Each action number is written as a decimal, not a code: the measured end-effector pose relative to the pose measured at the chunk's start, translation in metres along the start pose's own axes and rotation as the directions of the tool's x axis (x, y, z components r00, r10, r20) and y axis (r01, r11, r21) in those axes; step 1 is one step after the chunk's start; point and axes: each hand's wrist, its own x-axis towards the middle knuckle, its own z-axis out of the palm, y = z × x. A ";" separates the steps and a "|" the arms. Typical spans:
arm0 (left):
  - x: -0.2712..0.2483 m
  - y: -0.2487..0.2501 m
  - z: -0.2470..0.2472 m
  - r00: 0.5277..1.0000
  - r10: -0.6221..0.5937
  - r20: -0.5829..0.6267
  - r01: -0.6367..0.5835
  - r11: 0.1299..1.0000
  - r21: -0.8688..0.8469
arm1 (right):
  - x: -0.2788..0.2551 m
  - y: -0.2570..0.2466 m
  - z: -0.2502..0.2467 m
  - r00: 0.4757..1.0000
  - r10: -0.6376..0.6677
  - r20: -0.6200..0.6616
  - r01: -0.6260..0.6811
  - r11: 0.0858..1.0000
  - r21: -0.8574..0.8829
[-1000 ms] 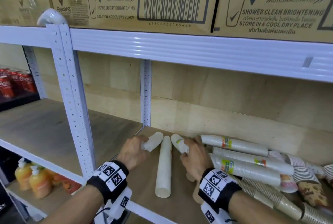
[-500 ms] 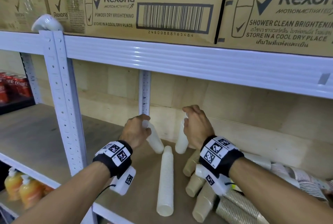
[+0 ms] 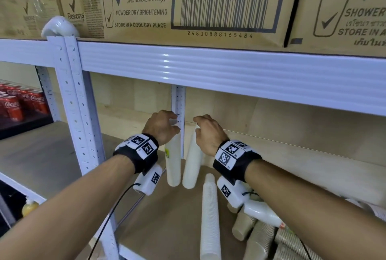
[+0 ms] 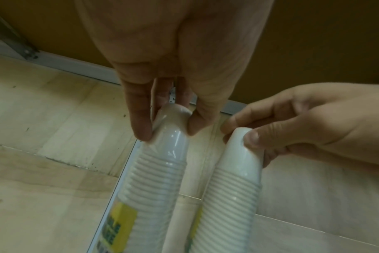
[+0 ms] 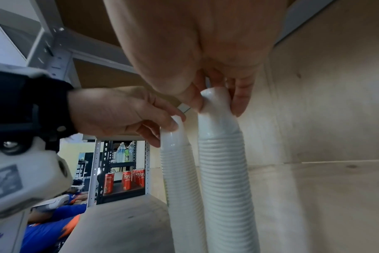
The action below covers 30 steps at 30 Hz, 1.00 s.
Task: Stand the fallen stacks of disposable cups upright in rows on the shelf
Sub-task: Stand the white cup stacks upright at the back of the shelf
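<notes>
Here, two white cup stacks are held upright side by side at the back left corner of the shelf [image 3: 167, 213], close to the rear metal post [image 3: 178, 100]. The left stack [image 3: 173, 165], which carries a yellow label on its wrapper, is pinched at its top cup by the left hand [image 3: 161, 127]; in the left wrist view the thumb and fingertips [image 4: 143, 130] are seen curled down around the rounded top of that stack [image 4: 160, 171]. The right stack [image 3: 191, 167] leans slightly toward the first, and its top is gripped by the right hand [image 3: 208, 134], whose thumb and fingers are closed around the top cup, as shown in the right wrist view [image 5: 218, 106]. Both stacks rest with their wide ends on the shelf board, the two standing just beside each other; whether they touch cannot be told. In front of them a third white stack [image 3: 210, 218] lies flat on the board, pointing front to back. To its right, more fallen stacks are piled together: brown paper cups [image 3: 244, 225] and another wrapped white stack [image 3: 263, 213] lying across them beneath the right forearm. Black wristbands with printed square markers are worn on both wrists, each with a white camera unit below. On the shelf above, cardboard boxes [image 3: 198, 6] marked Rexona are stored, and red soda cans [image 3: 18, 103] are seen at far left in the neighbouring bay.
</notes>
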 end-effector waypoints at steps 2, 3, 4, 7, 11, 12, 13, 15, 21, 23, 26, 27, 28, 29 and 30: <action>0.005 -0.002 0.001 1.000 -0.014 0.011 0.014 1.000 -0.001 | 0.007 0.000 0.009 0.999 -0.009 0.050 0.009 1.000 0.002; 0.007 -0.003 0.001 1.000 -0.021 0.015 0.021 1.000 0.003 | 0.010 0.000 0.013 0.997 -0.011 0.070 0.011 1.000 0.004; 0.009 -0.004 0.002 0.999 -0.025 0.022 0.025 1.000 0.012 | 0.012 0.000 0.017 0.996 -0.012 0.083 0.011 1.000 0.007; 0.013 -0.006 0.006 0.998 -0.024 0.057 0.021 0.999 0.048 | 0.020 0.001 0.025 0.995 -0.015 0.103 0.013 1.000 0.026; 0.018 -0.008 0.015 0.994 -0.037 0.100 0.032 0.998 0.048 | 0.029 0.000 0.028 0.994 -0.007 0.110 -0.004 0.996 0.094; 0.019 -0.009 0.016 0.994 -0.036 0.103 0.031 0.999 0.044 | 0.031 0.001 0.029 0.994 0.002 0.107 -0.015 0.993 0.119; 0.021 -0.010 0.017 0.994 -0.036 0.106 0.032 0.999 0.042 | 0.032 0.002 0.029 0.995 0.014 0.100 -0.028 0.990 0.137; 0.024 -0.011 0.017 0.992 -0.038 0.118 0.034 0.999 0.038 | 0.034 0.005 0.030 0.996 0.040 0.080 -0.053 0.986 0.159; 0.027 -0.009 0.015 0.990 -0.004 0.142 -0.002 0.999 0.038 | 0.036 0.012 0.032 0.996 0.061 0.061 -0.072 0.980 0.186; 0.026 -0.012 0.015 0.990 0.018 0.136 -0.023 0.999 0.029 | 0.038 0.011 0.031 0.995 0.036 0.091 -0.051 0.983 0.174; 0.026 -0.014 0.015 0.992 0.027 0.125 -0.029 0.999 0.015 | 0.039 0.008 0.026 0.991 0.009 0.137 -0.032 0.985 0.169; 0.027 -0.014 0.015 0.992 0.024 0.126 -0.025 1.000 0.006 | 0.039 0.008 0.025 0.990 0.011 0.144 -0.038 0.982 0.187; 0.028 -0.014 0.016 0.992 0.020 0.127 -0.019 1.000 -0.008 | 0.040 0.008 0.024 0.989 0.019 0.146 -0.049 0.978 0.202; 0.029 -0.013 0.016 0.991 0.012 0.134 -0.010 1.000 -0.020 | 0.040 0.008 0.023 0.989 0.031 0.143 -0.061 0.975 0.211; 0.029 -0.011 0.016 0.990 0.008 0.140 -0.004 1.000 -0.029 | 0.040 0.008 0.022 0.989 0.050 0.136 -0.078 0.974 0.212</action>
